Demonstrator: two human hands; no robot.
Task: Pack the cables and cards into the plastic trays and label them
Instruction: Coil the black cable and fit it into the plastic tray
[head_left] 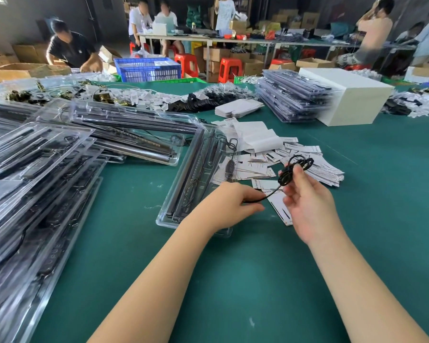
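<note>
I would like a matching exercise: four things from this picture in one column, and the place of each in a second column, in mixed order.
Things:
1. coiled black cable
2. open plastic tray
3. white box
4. blue crate

Places:
a. beyond the table's far edge
b. on the table, far right
c. in the right hand
d. under the left hand

Pairs: 1-c, 2-d, 3-b, 4-a
</note>
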